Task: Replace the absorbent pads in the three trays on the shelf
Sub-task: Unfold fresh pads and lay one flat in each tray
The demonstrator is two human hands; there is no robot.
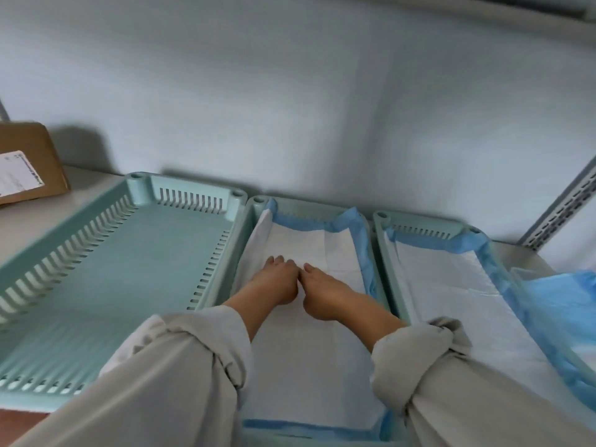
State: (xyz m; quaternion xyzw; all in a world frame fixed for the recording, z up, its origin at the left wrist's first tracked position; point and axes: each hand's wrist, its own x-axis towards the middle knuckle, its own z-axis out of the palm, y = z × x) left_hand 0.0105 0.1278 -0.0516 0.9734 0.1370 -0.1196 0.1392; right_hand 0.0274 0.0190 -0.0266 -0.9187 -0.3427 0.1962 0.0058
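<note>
Three pale green slotted trays stand side by side on the shelf. The left tray (pixel 96 285) holds no pad. The middle tray (pixel 309 206) holds a white pad with blue edges (pixel 306 366). My left hand (pixel 274 282) and my right hand (pixel 325 291) lie flat side by side on this pad, fingers straight, pressing it down. The right tray (pixel 419 222) holds another white pad with a blue border (pixel 451 291).
A brown cardboard box (pixel 29 162) with a white label sits at the back left of the shelf. Crumpled blue pad material (pixel 561 301) lies right of the right tray. A perforated metal shelf post (pixel 564 211) rises at the right. The wall is close behind the trays.
</note>
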